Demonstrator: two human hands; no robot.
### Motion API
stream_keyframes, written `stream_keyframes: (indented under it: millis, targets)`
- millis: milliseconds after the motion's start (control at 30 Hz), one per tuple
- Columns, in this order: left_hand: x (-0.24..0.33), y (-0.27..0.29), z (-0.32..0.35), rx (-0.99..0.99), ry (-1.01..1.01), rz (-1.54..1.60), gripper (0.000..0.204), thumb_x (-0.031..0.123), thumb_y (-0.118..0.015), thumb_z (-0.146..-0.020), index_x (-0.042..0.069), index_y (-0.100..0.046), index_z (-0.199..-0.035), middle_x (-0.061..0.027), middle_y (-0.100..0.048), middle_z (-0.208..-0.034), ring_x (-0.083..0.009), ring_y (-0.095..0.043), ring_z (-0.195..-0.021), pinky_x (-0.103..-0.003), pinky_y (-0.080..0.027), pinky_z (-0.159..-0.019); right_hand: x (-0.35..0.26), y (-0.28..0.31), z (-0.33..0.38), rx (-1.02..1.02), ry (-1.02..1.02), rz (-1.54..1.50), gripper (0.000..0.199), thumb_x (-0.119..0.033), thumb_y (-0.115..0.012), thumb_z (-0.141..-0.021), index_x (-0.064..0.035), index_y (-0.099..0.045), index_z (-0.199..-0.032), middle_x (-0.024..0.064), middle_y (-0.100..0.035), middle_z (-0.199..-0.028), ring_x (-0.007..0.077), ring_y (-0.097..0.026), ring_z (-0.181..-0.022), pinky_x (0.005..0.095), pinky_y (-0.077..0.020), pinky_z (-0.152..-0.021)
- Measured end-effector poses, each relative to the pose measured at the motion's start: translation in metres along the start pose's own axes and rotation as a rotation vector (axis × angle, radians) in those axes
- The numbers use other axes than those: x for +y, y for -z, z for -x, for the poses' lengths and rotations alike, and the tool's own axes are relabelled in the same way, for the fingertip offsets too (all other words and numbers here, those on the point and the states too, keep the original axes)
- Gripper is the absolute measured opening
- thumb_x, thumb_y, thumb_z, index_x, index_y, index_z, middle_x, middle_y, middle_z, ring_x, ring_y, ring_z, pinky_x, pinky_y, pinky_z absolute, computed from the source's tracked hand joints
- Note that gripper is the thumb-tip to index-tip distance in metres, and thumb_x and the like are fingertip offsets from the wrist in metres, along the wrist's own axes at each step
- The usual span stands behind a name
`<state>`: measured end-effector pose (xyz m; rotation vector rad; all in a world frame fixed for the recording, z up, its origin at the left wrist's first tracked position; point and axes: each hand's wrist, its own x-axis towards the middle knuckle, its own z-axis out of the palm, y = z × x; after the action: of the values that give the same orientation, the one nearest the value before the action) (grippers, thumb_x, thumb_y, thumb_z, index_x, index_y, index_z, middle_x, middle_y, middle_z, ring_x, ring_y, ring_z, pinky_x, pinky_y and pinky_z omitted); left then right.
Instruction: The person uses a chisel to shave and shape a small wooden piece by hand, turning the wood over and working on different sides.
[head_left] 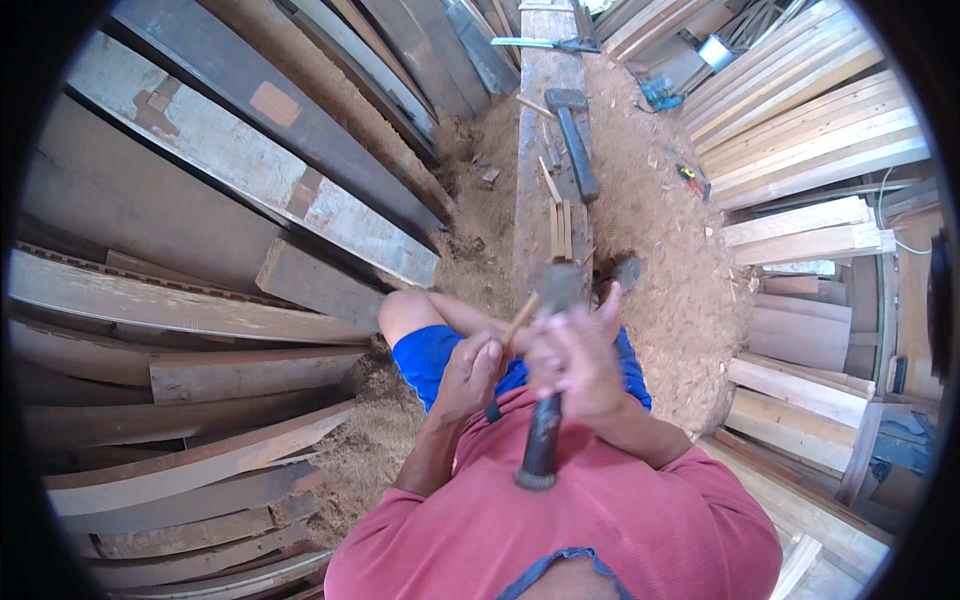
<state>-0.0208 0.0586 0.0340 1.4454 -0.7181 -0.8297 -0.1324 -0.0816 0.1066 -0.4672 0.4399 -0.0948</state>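
My left hand (472,372) is closed, pinching a short thin wooden stick (521,318) that slants up toward the plank bench. Right beside it, my right hand (578,362) is wrapped round a tool (541,440) with a thick dark handle, its butt pointing back at my chest. The tool's far end is a grey patch smeared by motion, so its exact kind cannot be made out. Both hands are above my lap, close together. Several small wooden sticks (561,230) lie on the narrow plank bench (532,150) just ahead.
A hammer (575,150) with a dark head and a saw (545,43) lie farther up the bench. Sawdust (670,290) covers the floor, where a blue power tool (660,93) and a yellow-red hand tool (690,180) lie. Boards (220,160) line the left; stacked lumber (800,100) lines the right.
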Motion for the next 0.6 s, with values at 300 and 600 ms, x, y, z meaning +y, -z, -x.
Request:
stream_keyframes:
  millis: [300,600]
  targets:
    - [-0.022,0.003,-0.033,0.142,0.304,0.819,0.036,0.036,-0.036,-0.103,0.007,-0.052,-0.088,0.0024,-0.038,-0.053,-0.0074,-0.03,-0.042,-0.025,-0.026,-0.043,-0.03,0.033,-0.016,0.185,0.273,0.066,0.014,-0.018,-0.047,-0.099,-0.0065,-0.05,-0.106,-0.0011,-0.049,-0.075,0.005,-0.044,-0.053,0.0244,-0.0437,-0.049]
    - [-0.008,0.003,-0.07,0.1,0.061,0.473,0.025,0.026,-0.041,-0.104,0.007,-0.057,-0.101,0.0066,-0.05,-0.074,-0.0009,-0.044,-0.066,-0.018,-0.038,-0.058,0.015,-0.006,-0.04,-0.037,-0.083,-0.006,0.014,-0.018,-0.045,-0.1,-0.0068,-0.05,-0.106,-0.0015,-0.046,-0.072,0.0053,-0.041,-0.052,0.0258,-0.043,-0.049]
